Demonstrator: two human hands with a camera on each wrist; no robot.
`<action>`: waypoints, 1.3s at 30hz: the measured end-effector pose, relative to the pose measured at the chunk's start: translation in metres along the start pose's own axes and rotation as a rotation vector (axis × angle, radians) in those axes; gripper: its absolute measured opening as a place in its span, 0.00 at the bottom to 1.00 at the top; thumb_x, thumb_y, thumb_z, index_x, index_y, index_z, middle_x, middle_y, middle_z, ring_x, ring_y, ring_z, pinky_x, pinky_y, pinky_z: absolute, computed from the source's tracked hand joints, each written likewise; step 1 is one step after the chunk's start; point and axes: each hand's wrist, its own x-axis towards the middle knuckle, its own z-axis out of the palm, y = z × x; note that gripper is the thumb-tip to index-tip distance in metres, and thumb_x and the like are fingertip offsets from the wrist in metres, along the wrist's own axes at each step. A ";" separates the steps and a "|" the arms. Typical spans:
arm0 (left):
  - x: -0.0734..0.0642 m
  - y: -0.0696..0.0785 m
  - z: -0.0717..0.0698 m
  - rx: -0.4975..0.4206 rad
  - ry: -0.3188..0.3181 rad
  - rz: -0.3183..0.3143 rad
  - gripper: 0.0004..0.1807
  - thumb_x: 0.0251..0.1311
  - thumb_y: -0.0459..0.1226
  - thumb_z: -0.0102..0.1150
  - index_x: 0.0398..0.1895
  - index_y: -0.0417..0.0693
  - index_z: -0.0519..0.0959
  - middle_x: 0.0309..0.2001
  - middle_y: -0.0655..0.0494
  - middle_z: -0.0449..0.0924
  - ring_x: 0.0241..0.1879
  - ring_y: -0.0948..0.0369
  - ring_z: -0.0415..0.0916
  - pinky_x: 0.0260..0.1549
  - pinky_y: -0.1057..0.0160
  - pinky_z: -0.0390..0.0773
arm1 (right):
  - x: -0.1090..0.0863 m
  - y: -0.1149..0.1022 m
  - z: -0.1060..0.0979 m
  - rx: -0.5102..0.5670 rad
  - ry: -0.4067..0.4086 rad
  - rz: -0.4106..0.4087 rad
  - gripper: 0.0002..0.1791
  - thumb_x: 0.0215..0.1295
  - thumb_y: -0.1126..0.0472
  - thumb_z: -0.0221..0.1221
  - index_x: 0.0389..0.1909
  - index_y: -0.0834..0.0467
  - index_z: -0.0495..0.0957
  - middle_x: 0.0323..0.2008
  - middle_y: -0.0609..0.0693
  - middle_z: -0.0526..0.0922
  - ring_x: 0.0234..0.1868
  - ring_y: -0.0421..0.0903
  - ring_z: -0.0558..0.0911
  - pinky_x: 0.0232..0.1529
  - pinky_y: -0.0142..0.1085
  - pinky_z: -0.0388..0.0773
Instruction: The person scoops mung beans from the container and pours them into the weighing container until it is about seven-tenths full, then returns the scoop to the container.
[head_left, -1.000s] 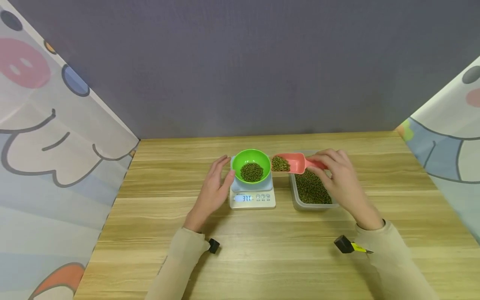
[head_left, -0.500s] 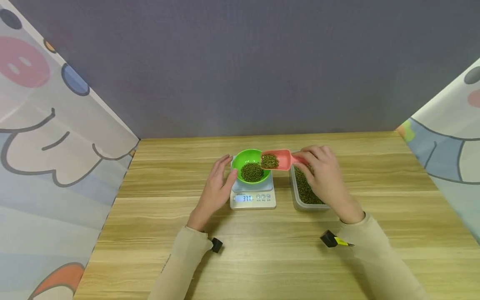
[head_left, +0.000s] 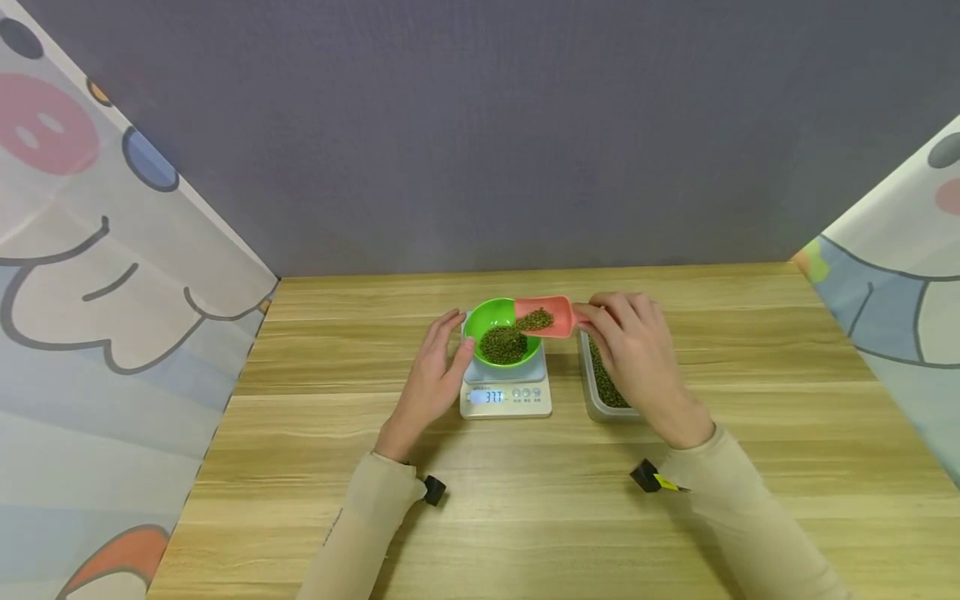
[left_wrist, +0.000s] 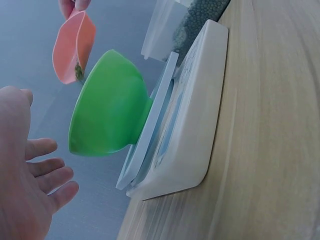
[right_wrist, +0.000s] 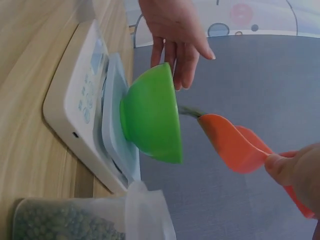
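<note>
My right hand [head_left: 633, 354] pinches the handle of a pink scoop [head_left: 558, 310], tilted over a green bowl [head_left: 486, 317]. Mung beans [head_left: 536, 319] slide off its lip and fall into the bowl, as the right wrist view also shows. More beans [head_left: 501, 346] lie in the bowl's bottom. The bowl stands on a white kitchen scale [head_left: 506, 408], whose display reads about 37.7. My left hand [head_left: 431, 375], fingers spread and relaxed, is beside the bowl's left side; in the left wrist view a gap shows between hand [left_wrist: 30, 180] and bowl [left_wrist: 110, 107].
Right of the scale stands a clear plastic container [head_left: 596, 408] of mung beans, partly hidden under my right hand. All of it rests on a wood-grain table [head_left: 525, 517]. A grey panel [head_left: 480, 142] rises behind, with cartoon-printed walls [head_left: 60, 333] at the sides.
My right hand has carried the scoop left from over the container to over the bowl and tipped it; beans now pour out. The left hand has barely moved, and the scale's display is the same.
</note>
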 end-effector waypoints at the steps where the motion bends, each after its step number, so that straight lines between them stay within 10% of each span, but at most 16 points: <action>1: 0.000 0.000 0.000 -0.001 -0.003 -0.004 0.33 0.80 0.54 0.40 0.76 0.41 0.64 0.77 0.41 0.60 0.77 0.45 0.58 0.73 0.38 0.62 | 0.000 0.000 0.001 -0.005 0.011 -0.007 0.10 0.65 0.66 0.66 0.46 0.64 0.85 0.41 0.60 0.84 0.40 0.60 0.76 0.39 0.51 0.71; 14: -0.001 0.001 0.000 0.004 0.001 0.003 0.32 0.80 0.51 0.42 0.76 0.40 0.64 0.77 0.41 0.60 0.76 0.44 0.60 0.72 0.38 0.63 | -0.003 -0.004 0.004 -0.097 0.093 -0.170 0.12 0.64 0.69 0.65 0.49 0.64 0.85 0.41 0.59 0.83 0.40 0.60 0.77 0.41 0.51 0.73; 39: -0.008 -0.006 -0.010 0.039 0.007 -0.010 0.30 0.81 0.49 0.44 0.76 0.40 0.64 0.78 0.43 0.60 0.76 0.44 0.59 0.73 0.37 0.62 | -0.029 0.013 -0.009 0.025 0.148 -0.024 0.16 0.74 0.55 0.59 0.45 0.64 0.87 0.39 0.62 0.85 0.38 0.63 0.78 0.38 0.53 0.70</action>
